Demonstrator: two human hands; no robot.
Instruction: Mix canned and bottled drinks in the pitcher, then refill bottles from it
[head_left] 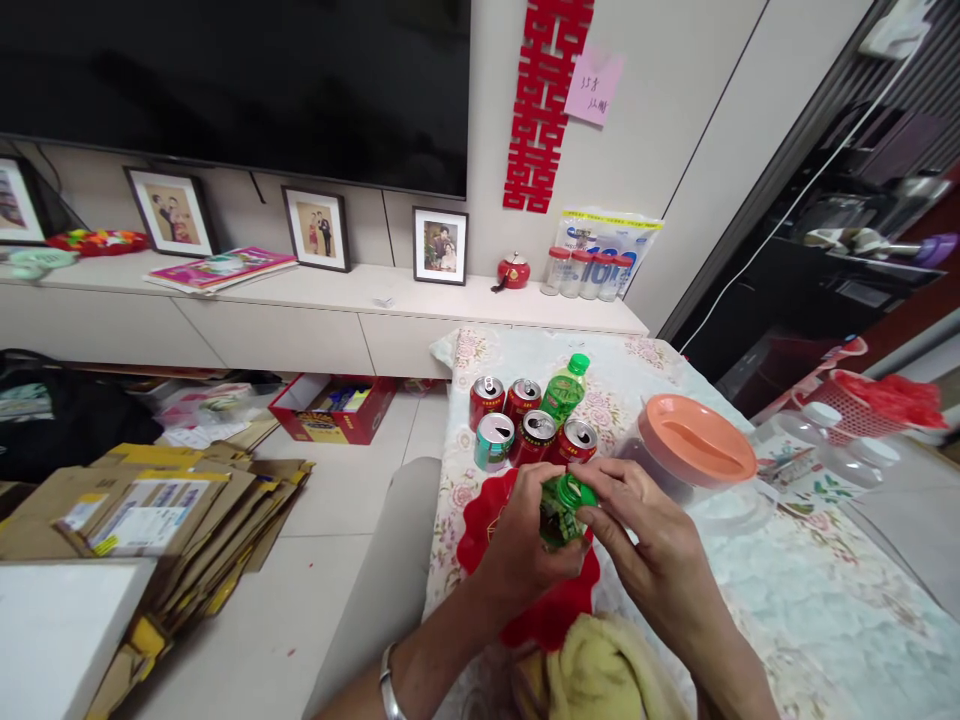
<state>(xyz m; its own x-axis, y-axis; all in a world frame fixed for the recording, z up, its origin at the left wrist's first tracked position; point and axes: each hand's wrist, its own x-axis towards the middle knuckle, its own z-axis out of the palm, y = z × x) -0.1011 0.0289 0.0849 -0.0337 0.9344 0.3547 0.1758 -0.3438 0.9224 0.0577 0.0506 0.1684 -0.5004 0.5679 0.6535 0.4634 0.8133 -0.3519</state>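
My left hand (519, 540) is wrapped round a green plastic bottle (555, 524), which is tilted above a scalloped red tray (480, 520). At the bottle's mouth, the fingers of my right hand (651, 530) pinch a green cap (586, 494). Whether the cap is still fixed to the neck I cannot tell. Just beyond my hands stand several red drink cans (538, 432), a teal can (494, 441) and a second green bottle (565, 392) with its cap on. The can tops that show look opened. Below my hands lies a yellow cloth (604, 675).
A clear container with an orange lid (697, 440) stands right of the cans on the floral tablecloth (795, 590). Clear jugs (806, 440) and a red basket (862, 400) are farther right. Flattened cardboard (187, 530) and a red box (334, 420) lie on the floor at left.
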